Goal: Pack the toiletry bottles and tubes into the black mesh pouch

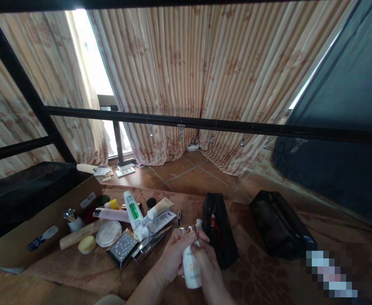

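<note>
A white bottle (pixel 192 275) with small print stands between my two hands in front of me. My left hand (pixel 172 250) closes around its left side, and a small silvery piece shows by the fingertips. On the right side, my right hand (pixel 207 254) is also closed on the bottle, with fingers near its top end. The fingertips overlap there, so the bottle's top is partly hidden. Just right of my hands lies an open black pouch (pixel 227 250) with something red inside. To their left are a silver glitter compact (pixel 123 248) and a white-green tube (pixel 133 214).
More cosmetics lie on the brown cloth (pixel 78 281), among them a round clear case (pixel 109 233) and a yellow sponge (pixel 87 244). A cardboard box (pixel 11 250) stands left, a second black bag (pixel 278 228) right. A dark metal rail (pixel 160 119) crosses before the curtains (pixel 173 76).
</note>
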Tool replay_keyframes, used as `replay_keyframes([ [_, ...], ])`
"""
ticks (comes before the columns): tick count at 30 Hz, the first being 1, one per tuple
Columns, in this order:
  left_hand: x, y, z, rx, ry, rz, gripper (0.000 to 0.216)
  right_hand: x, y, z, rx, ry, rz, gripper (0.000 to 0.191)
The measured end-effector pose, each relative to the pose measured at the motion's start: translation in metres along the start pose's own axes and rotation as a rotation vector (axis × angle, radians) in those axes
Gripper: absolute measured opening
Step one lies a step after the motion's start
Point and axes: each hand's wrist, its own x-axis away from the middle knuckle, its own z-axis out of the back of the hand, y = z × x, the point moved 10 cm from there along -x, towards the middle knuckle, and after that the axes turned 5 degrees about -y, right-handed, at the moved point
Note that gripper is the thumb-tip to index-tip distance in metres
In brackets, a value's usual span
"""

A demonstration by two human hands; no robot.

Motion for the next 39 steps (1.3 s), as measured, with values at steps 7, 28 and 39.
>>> replay_keyframes([
  [7, 0.002, 0.004, 0.002, -0.091, -0.03, -0.043, 0.032, -0.004, 0.02, -0.001, 0.002, -0.042, -0.095, 0.039],
  [28, -0.002, 0.021, 0.01, -0.101, 0.012, -0.077, 0.035, 0.005, 0.003, -0.019, 0.001, -0.044, -0.116, 0.051],
  [39, -0.003, 0.029, 0.045, 0.314, 0.26, -0.112, 0.029, 0.002, 0.013, -0.021, 0.029, -0.09, -0.107, 0.045],
])
